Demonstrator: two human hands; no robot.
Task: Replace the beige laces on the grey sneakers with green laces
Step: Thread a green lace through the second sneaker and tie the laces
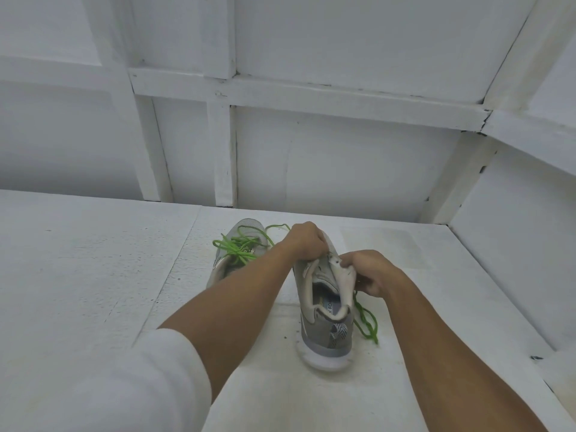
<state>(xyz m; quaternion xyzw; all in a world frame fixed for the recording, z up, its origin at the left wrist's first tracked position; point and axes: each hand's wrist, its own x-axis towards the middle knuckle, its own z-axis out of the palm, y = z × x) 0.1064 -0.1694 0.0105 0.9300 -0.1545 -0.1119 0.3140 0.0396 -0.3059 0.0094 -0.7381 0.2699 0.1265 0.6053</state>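
Note:
Two grey sneakers stand on the white table. The near sneaker points away from me, heel toward me. My left hand grips its upper near the toe end. My right hand pinches its pale tongue, pulled up and to the right. A green lace trails down the table beside the shoe's right side. The far sneaker lies left of my left forearm with a green lace threaded and bunched on top. No beige lace shows.
The white table is boxed in by white panelled walls at the back and right. My white sleeve fills the lower left.

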